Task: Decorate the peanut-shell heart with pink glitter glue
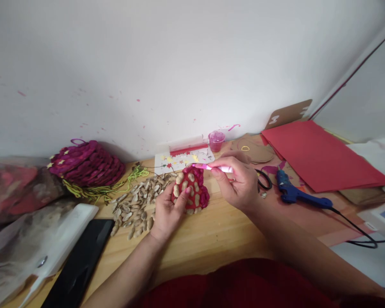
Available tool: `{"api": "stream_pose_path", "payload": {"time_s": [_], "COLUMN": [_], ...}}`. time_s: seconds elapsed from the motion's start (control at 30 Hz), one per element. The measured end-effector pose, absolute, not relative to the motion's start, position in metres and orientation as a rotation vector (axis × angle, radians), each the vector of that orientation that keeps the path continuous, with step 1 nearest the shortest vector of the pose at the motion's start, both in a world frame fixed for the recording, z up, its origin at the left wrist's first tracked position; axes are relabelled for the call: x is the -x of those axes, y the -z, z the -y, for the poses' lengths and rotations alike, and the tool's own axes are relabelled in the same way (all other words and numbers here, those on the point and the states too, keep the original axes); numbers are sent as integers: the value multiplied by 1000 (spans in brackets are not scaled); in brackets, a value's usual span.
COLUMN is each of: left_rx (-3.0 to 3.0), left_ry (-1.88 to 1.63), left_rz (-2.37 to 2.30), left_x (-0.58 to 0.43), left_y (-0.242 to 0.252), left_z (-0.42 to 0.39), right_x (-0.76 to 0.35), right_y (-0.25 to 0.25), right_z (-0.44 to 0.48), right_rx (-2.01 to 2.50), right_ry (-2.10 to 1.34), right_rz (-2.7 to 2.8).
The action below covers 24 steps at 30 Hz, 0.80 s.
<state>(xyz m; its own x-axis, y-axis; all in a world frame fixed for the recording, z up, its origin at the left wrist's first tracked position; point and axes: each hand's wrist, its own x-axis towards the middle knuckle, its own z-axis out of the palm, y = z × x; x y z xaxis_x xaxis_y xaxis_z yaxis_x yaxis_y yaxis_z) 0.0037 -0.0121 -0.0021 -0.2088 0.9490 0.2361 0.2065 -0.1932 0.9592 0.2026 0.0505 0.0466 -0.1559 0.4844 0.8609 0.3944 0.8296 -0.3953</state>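
My left hand [170, 209] grips a red craft piece [191, 188] covered with glued peanut shells, its thumb pressed on the front. Shells along the top and right edge are magenta; the others are bare tan. In my right hand [239, 182] is a paintbrush [223, 168] with a white handle, held level. Its magenta-stained tip touches the top edge of the piece. Loose peanut shells [134, 205] lie heaped beside my left hand. A plastic cup of magenta paint [216, 141] stands behind, against the wall.
At left sit a stack of magenta shell-covered pieces [90, 164], a white power strip [67, 239] and a black flat object [80, 265]. On the right are a blue glue gun [301, 196] with its cord, scissors [265, 179], red sheets [324, 154] and brown cutouts [255, 149]. A star-sticker sheet [182, 160] lies behind.
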Motion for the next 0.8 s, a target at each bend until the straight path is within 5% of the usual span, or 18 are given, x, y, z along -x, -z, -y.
{"api": "stream_pose_path", "payload": {"time_s": [0.8], "left_rx": [-1948], "left_ry": [-1470], "left_rz": [-1604], "left_x": [3], "left_y": [5], "left_z": [11], "right_x": [-205], "right_y": [-52], "right_z": [-45], "right_rx": [611], "right_ry": [-249], "right_rz": [1732]}}
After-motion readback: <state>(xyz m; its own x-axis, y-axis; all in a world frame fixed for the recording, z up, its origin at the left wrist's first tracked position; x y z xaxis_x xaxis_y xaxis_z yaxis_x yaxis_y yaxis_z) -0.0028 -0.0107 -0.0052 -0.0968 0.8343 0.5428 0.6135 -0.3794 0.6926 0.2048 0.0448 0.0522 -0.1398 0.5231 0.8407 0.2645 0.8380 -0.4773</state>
